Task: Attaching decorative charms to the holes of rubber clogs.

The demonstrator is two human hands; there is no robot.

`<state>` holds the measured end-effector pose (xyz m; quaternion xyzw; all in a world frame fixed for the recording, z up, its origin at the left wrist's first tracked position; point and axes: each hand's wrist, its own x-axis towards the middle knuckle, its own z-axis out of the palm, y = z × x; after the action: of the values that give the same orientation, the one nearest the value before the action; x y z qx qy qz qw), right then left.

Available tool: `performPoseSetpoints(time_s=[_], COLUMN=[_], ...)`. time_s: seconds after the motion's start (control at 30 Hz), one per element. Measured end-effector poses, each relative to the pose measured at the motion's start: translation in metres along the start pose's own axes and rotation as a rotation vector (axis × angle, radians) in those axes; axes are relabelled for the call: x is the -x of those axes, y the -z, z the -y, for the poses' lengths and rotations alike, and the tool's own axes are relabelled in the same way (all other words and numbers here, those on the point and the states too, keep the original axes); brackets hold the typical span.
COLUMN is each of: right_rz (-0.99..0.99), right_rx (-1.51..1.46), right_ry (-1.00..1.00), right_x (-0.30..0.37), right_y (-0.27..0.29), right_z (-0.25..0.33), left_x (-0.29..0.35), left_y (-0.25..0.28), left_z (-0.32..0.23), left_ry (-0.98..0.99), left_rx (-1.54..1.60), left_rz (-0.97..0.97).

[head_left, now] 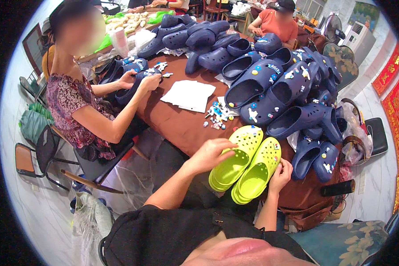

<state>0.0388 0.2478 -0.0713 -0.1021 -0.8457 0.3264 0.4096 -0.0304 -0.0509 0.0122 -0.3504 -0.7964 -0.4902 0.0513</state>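
A pair of lime-green clogs lies at the near edge of the table, toes pointing away from me. My left hand [213, 154] is beside the left green clog [240, 148], its fingertips at the clog's outer side and the thumb apart from the fingers. The fingers of my right hand [280, 176] are closed on the outer side of the right green clog [262, 163], which has small colourful charms near its toe. Just beyond them sits a small heap of loose white, blue and red charms [219, 114].
Navy clogs [297, 117] with charms are piled across the table's far and right sides. White paper [189, 95] lies on the brown tablecloth [175, 128]. At left, a seated person [88, 95] handles a navy clog; another person [281, 24] sits opposite. A black cylinder [338, 188] lies at right.
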Motion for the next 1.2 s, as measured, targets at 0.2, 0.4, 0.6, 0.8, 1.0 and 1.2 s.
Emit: performPoseSetpoints(time_s=[0.2, 0.4, 0.6, 0.8, 1.0, 1.2], right_rz=[0.036, 0.023, 0.045, 0.045, 0.032, 0.02], right_rx=[0.017, -0.07, -0.139, -0.142, -0.156, -0.166], right_ry=[-0.03, -0.142, -0.211, -0.241, -0.246, -0.241], right_x=[0.003, 0.005, 0.009, 0.009, 0.01, 0.011], right_y=[-0.002, -0.006, -0.009, -0.012, -0.012, -0.012], right_z=[-0.007, -0.023, -0.035, -0.042, -0.044, -0.041], left_x=[-0.011, -0.034, -0.034, -0.026, -0.027, -0.038], left_y=[0.012, 0.0, -0.012, -0.008, -0.01, -0.012], left_z=[0.065, 0.13, 0.152, 0.153, 0.151, 0.154], left_ry=[0.155, 0.117, 0.181, 0.287, 0.215, 0.225], left_rx=[-0.117, -0.204, -0.198, -0.174, -0.17, -0.341], left_rz=[-0.437, -0.655, -0.714, -0.673, -0.727, -0.661])
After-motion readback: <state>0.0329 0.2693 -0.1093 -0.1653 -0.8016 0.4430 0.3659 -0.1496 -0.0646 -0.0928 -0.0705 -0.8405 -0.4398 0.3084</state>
